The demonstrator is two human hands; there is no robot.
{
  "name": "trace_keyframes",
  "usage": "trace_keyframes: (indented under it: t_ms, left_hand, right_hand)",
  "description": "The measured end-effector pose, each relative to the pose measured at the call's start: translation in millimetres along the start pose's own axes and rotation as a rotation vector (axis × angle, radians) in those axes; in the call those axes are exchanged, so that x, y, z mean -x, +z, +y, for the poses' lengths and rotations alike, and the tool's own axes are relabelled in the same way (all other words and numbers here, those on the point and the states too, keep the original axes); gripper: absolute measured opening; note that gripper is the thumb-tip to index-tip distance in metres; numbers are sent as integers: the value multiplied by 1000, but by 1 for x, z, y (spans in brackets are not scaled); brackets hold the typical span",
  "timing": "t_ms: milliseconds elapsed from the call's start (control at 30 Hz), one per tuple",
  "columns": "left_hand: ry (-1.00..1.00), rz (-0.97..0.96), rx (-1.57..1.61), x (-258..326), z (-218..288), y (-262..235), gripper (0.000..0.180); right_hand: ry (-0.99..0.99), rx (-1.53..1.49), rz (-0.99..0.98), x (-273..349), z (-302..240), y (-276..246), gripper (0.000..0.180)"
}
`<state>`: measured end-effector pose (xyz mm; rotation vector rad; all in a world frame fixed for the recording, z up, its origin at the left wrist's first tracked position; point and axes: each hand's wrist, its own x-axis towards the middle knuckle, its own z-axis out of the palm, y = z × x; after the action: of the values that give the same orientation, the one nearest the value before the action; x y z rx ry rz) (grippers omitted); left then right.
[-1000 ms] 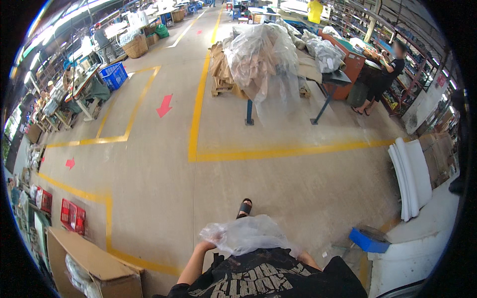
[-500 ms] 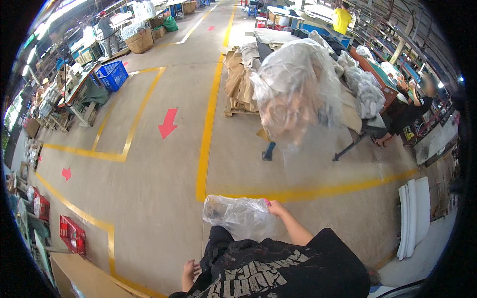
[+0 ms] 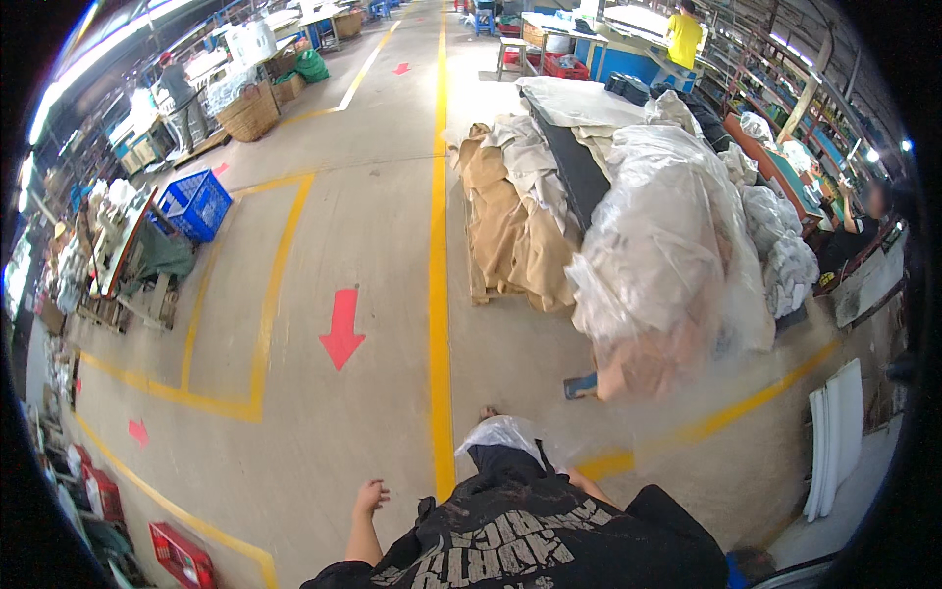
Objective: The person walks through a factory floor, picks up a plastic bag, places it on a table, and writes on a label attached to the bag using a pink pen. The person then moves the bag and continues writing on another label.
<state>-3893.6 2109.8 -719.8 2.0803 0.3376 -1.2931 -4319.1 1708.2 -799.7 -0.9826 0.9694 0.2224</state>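
My left hand [image 3: 372,496] is out to the left of my body, fingers loosely spread, holding nothing. A crumpled clear plastic bag [image 3: 502,432] shows in front of my dark shirt. My right forearm [image 3: 593,488] reaches forward beside it. The shirt hides most of my right hand, and its fingers are not visible. The bag still hangs in front of me at that hand, where the grip showed half a second ago. A foot shows just beyond the bag.
Ahead on the right, plastic-covered fabric [image 3: 657,236] and tan cloth [image 3: 500,216] lie piled on pallets and a table. Left stand a blue crate [image 3: 193,206], a worktable and red crates [image 3: 182,555]. White sheets [image 3: 834,442] lean at right. Yellow lines [image 3: 441,294] mark the floor; people work farther off.
I have moved forward, so the fabric pile and floor markings are nearer. The bag and right hand have come in closer to my body. My left hand has swung forward.
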Motion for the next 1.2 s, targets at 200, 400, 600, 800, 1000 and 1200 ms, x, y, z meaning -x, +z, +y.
trace_keyframes:
  t_ms: [200,400,600,800,1000,1200]
  left_hand:
    - [106,135,98,-98,266,-70,50]
    - [-72,-107,255,-159,391,-71,47]
    - [-141,-179,58,-257,490,-108,49]
    - [-172,-234,-83,-388,703,-188,51]
    - [80,-355,-418,-548,1027,-245,55]
    - [773,-312,-635,-607,1386,-196,80]
  right_hand:
    - [198,304,28,-144,-162,-13,19]
    - [165,702,-13,-315,-483,33,24]
    - [275,676,-450,-448,-784,119,22]
    - [7,841,-115,-546,-975,198,27]
    - [-325,866,-173,-623,-1131,200,39]
    - [-287,811,-135,-719,-1316,152,37]
